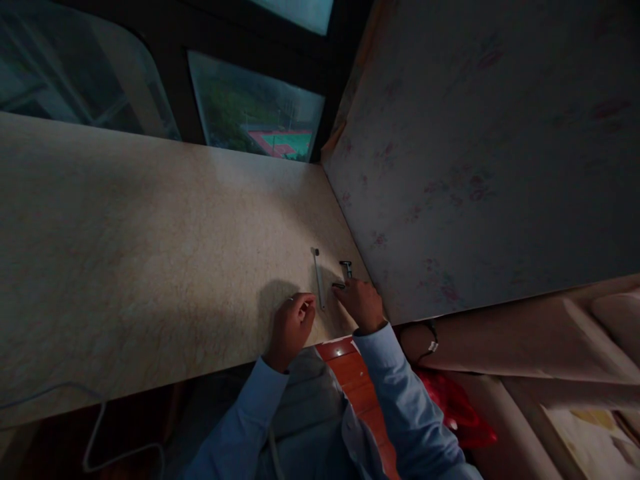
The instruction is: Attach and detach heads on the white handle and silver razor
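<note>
"Toothbrush [321,283] on the table [175,267]: where exactly?"

"Near edge, right side, lying flat between the two hands. Its dark head points to the far side, and the pale handle runs back toward the person."

"And the hands, together or apart?"

"Apart. The left hand [293,328] sits just left of the handle, fingers curled loosely toward the thumb, a ring on one finger. The right hand [363,304] is on the other side, palm down, fingertips at a small dark object [339,286]."

"Gripping it?"

"I cannot tell; the hand covers part of it, and it is too small to name."

"What is the black T-shaped thing?"

"It looks like a razor [349,269], just beyond the right hand, which hides its near end. The floral-patterned wall [475,153] rises close by on the right."

"Anything farther out?"

"A window [260,107] on the far side, a white cable [95,430] at the near left, and a red plastic bag [457,413] below the table at the near right."
</note>
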`<act>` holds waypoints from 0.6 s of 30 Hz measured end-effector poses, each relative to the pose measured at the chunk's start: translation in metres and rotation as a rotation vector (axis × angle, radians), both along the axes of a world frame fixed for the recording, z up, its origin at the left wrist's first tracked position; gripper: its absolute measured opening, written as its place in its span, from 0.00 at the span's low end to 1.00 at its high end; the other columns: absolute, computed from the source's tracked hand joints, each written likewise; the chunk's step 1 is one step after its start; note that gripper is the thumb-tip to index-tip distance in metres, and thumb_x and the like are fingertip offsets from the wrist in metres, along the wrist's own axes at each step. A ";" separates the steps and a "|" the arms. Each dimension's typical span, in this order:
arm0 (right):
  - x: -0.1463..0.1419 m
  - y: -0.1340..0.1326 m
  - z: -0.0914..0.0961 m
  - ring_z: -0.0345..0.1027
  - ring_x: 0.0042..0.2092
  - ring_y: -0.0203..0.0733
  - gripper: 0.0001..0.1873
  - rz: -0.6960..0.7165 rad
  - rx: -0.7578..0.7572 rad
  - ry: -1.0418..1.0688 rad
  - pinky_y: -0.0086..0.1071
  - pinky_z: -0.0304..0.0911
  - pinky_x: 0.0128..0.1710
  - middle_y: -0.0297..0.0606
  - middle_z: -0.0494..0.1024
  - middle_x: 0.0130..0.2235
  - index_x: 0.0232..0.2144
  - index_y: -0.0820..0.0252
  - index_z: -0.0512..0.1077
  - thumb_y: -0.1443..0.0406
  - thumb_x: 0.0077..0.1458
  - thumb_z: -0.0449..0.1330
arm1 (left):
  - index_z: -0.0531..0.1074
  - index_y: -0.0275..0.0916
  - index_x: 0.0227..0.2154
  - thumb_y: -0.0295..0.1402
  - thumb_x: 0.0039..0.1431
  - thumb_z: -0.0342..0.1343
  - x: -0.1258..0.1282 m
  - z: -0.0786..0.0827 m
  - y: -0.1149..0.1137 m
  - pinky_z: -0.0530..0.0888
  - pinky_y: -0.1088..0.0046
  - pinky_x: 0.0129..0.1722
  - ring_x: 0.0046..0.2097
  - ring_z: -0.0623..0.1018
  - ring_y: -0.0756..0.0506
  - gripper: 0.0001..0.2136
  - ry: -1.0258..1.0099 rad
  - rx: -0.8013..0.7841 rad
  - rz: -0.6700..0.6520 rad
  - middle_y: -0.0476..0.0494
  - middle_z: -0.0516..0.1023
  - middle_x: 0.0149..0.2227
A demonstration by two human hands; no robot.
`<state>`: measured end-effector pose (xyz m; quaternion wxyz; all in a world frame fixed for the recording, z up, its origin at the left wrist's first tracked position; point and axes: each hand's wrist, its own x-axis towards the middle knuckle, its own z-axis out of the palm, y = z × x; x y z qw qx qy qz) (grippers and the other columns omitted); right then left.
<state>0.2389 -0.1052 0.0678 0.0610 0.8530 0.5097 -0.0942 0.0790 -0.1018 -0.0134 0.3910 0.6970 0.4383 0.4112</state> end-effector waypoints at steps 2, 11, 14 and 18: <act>0.000 -0.001 0.001 0.76 0.45 0.52 0.21 0.012 -0.001 -0.006 0.33 0.64 0.38 0.53 0.81 0.41 0.41 0.60 0.77 0.50 0.59 0.56 | 0.74 0.39 0.39 0.33 0.63 0.51 0.000 0.000 0.000 0.72 0.72 0.36 0.36 0.78 0.47 0.08 0.004 -0.006 0.001 0.44 0.80 0.35; 0.004 -0.006 0.000 0.77 0.44 0.48 0.22 0.112 0.048 0.070 0.32 0.65 0.39 0.44 0.82 0.40 0.53 0.50 0.73 0.52 0.59 0.58 | 0.74 0.40 0.39 0.33 0.62 0.51 0.001 -0.001 0.000 0.72 0.72 0.35 0.36 0.78 0.47 0.08 0.011 -0.014 0.007 0.44 0.80 0.36; 0.005 -0.007 -0.003 0.77 0.44 0.48 0.20 0.152 0.019 0.093 0.32 0.65 0.41 0.44 0.83 0.39 0.52 0.48 0.75 0.54 0.59 0.59 | 0.74 0.40 0.39 0.32 0.62 0.51 0.001 0.000 0.000 0.72 0.72 0.35 0.35 0.77 0.47 0.08 0.014 -0.005 0.013 0.45 0.80 0.35; 0.007 -0.009 -0.009 0.77 0.45 0.49 0.20 0.155 0.006 0.098 0.33 0.65 0.42 0.43 0.83 0.41 0.53 0.47 0.74 0.55 0.59 0.60 | 0.74 0.40 0.39 0.32 0.62 0.51 0.000 0.000 0.000 0.72 0.72 0.35 0.36 0.77 0.47 0.08 0.002 0.004 0.005 0.45 0.80 0.35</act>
